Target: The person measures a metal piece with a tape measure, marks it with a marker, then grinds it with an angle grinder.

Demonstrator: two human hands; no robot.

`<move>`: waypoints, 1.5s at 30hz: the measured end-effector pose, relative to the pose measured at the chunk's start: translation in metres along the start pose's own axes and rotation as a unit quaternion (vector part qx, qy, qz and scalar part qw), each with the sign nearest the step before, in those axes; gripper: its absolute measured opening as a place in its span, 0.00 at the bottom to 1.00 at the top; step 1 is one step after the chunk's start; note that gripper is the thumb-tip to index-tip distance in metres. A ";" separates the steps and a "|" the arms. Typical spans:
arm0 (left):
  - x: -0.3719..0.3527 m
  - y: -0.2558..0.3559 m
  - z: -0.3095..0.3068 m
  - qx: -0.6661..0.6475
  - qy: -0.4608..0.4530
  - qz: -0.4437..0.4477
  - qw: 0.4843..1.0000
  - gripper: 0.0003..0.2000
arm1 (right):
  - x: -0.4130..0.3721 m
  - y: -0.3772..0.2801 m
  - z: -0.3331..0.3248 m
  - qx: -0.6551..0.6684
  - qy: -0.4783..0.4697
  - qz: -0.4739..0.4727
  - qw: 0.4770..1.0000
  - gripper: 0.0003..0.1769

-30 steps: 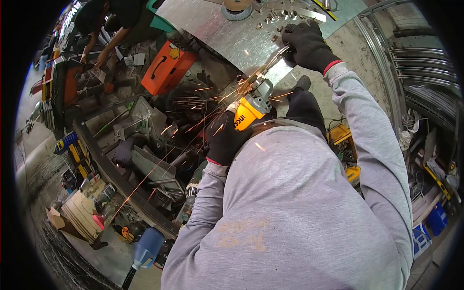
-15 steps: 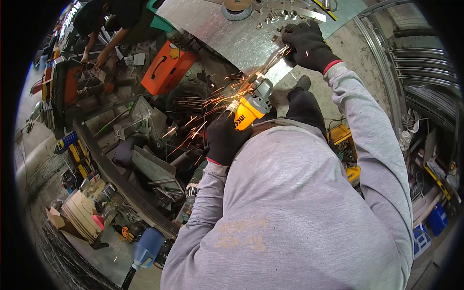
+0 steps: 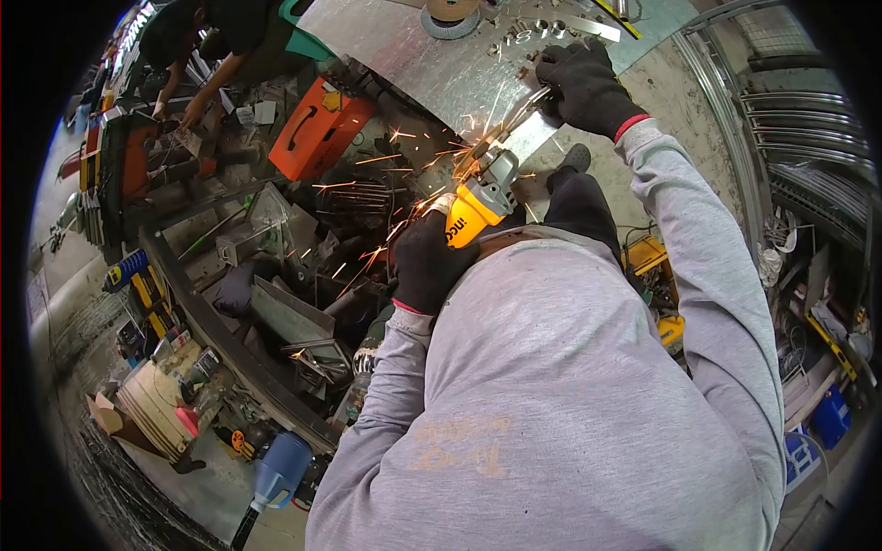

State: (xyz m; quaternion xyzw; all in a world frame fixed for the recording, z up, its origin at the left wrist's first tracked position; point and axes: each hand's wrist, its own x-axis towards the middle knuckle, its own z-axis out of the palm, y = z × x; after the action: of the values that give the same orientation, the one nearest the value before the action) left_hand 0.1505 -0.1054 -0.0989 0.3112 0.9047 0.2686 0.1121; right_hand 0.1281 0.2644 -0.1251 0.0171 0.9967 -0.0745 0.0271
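Observation:
My left hand [image 3: 430,262], in a black glove with a red cuff edge, is wrapped round the yellow angle grinder [image 3: 473,213] in front of my waist. Orange sparks fly from the grinder's disc toward the left. My right hand [image 3: 588,92], gloved the same way, is closed on locking pliers [image 3: 525,112] whose far end reaches the disc. Whatever small piece sits in the jaws is too blurred to make out. Beyond the pliers is the metal-topped table [image 3: 386,37], with several small metal rings [image 3: 542,28] and an abrasive disc [image 3: 450,18] on it.
An orange-red toolbox [image 3: 322,129] stands left of the table. A dark metal frame [image 3: 230,358] with scrap inside lies at the left. Another person's arms [image 3: 207,96] are at the upper left. Metal tubes [image 3: 808,124] are at the right, a blue jug [image 3: 283,464] at the lower left.
The sparks have changed shape and spread more widely, some now rising near the pliers. Both hands and the grinder are in nearly the same place.

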 end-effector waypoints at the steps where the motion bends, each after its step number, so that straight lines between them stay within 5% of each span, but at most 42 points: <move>1: -0.001 -0.001 0.000 0.000 0.000 0.000 1.000 0.27 | 0.000 -0.001 -0.002 0.000 0.000 0.000 1.000 0.22; 3: -0.001 -0.001 -0.004 0.044 -0.045 -0.014 0.998 0.35 | 0.000 -0.001 -0.004 -0.001 -0.010 -0.002 1.000 0.23; 16: -0.004 0.001 -0.001 -0.006 -0.038 -0.035 0.999 0.29 | -0.001 0.002 0.003 0.012 0.009 -0.002 1.000 0.21; 21: 0.001 -0.003 -0.001 -0.029 -0.005 0.028 0.999 0.36 | -0.002 0.002 0.004 0.008 0.052 -0.021 0.998 0.19; 25: 0.002 0.001 -0.005 0.004 -0.040 -0.016 0.999 0.37 | -0.004 0.000 0.000 0.030 0.013 0.000 0.999 0.18; 45: -0.003 -0.010 -0.005 -0.040 0.006 0.016 0.999 0.39 | -0.026 0.013 0.025 0.055 0.150 -0.029 0.987 0.17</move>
State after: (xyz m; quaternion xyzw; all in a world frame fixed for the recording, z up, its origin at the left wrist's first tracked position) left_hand 0.1459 -0.1163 -0.1001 0.3191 0.8889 0.3080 0.1151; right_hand 0.1554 0.2724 -0.1504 0.0009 0.9839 -0.1269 -0.1258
